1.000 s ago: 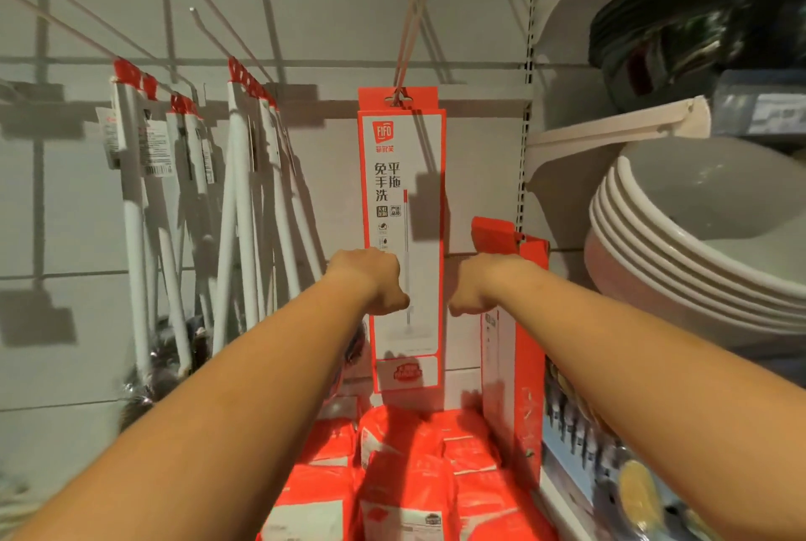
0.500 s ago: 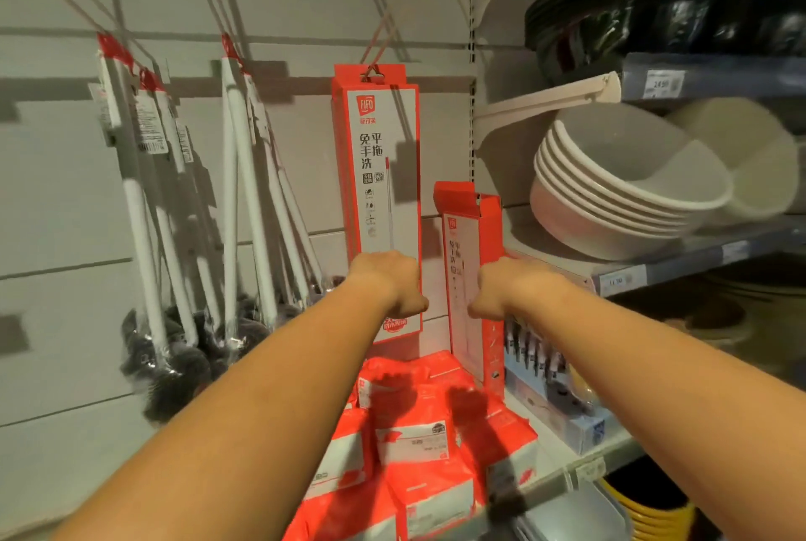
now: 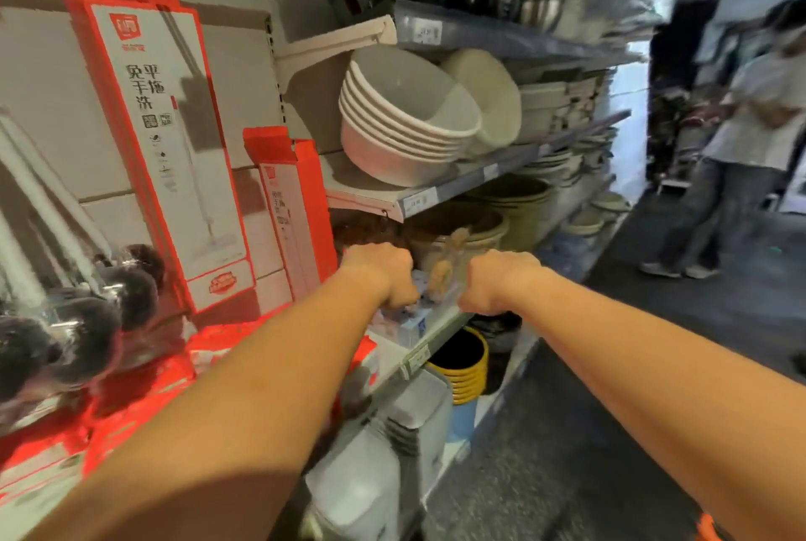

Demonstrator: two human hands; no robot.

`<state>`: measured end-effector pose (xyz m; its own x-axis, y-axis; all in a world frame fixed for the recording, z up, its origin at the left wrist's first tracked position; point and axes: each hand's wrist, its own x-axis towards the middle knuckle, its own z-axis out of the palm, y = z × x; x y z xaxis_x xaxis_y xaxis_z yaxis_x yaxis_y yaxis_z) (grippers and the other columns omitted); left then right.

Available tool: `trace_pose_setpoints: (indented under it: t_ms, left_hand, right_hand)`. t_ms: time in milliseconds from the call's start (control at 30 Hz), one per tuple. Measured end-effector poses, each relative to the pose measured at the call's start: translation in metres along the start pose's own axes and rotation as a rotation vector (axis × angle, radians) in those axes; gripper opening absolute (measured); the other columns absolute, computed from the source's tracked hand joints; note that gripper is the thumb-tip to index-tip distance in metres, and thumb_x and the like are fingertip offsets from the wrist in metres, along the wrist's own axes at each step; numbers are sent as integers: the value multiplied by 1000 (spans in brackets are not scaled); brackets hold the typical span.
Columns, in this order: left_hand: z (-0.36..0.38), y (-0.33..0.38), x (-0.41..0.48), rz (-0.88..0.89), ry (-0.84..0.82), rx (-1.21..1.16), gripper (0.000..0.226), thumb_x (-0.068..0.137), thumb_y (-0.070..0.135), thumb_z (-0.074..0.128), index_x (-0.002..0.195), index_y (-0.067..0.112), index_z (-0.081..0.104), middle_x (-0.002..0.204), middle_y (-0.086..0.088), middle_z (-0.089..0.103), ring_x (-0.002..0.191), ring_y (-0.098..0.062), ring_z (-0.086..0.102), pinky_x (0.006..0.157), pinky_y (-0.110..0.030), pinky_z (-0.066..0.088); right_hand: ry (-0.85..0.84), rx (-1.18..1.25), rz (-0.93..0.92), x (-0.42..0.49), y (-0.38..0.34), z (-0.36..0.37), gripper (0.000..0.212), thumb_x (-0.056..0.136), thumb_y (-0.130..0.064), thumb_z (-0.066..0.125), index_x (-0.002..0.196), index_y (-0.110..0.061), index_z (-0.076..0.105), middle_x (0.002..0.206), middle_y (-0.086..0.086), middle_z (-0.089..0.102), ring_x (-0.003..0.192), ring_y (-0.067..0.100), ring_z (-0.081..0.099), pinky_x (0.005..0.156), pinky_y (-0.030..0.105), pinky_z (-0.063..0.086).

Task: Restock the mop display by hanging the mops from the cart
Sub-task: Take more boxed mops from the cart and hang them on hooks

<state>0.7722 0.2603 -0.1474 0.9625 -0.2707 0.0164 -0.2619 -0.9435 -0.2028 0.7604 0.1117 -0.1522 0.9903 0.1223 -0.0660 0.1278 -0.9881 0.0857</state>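
A tall red-and-white boxed mop [image 3: 161, 139] hangs from a wall hook at the upper left. A second boxed mop [image 3: 292, 200] stands upright beside it against the shelf upright. White-handled mops with dark heads [image 3: 87, 313] hang at the far left, blurred. My left hand [image 3: 384, 274] and my right hand [image 3: 493, 283] are stretched forward side by side, both curled into fists with nothing in them. They are in front of the low shelf edge, to the right of the standing box. No cart is in view.
Red packs [image 3: 144, 383] lie piled under the hanging box. Stacked white basins [image 3: 401, 126] and dark bowls fill the shelves on the right. Yellow buckets [image 3: 462, 366] and grey containers [image 3: 384, 453] stand on the floor. A person [image 3: 741, 139] stands down the aisle.
My view has swung right and down, away from the hanging mop box toward the aisle. Both fists moved off the box and now hover before the lower shelf.
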Motion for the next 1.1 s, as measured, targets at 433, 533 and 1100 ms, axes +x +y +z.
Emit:
trace_pose_setpoints:
  t_ms: [433, 533, 1100]
  left_hand:
    - [0, 285, 11, 520, -26, -47, 23, 92, 37, 50, 93, 16, 61, 106, -9, 63, 83, -27, 50, 69, -33, 37]
    - [-4, 352, -5, 610, -13, -37, 27, 91, 35, 51, 103, 16, 65, 110, -10, 64, 97, -30, 60, 69, -31, 38]
    - [-19, 603, -107, 982, 0, 36, 35, 94, 41, 47, 113, 16, 62, 118, -8, 62, 107, -27, 58, 76, -34, 40]
  right_hand:
    - [-189, -34, 486, -157, 225, 88, 22, 88, -33, 49, 98, -16, 58, 97, 4, 57, 94, 28, 59, 73, 31, 41]
    - [-183, -34, 562, -202, 271, 107, 37, 90, -40, 46, 114, -16, 61, 117, 6, 62, 107, 29, 60, 82, 34, 45]
    - [-304, 71, 879, -412, 414, 179, 47, 94, -40, 42, 134, -15, 50, 137, 7, 51, 126, 27, 47, 100, 36, 40]
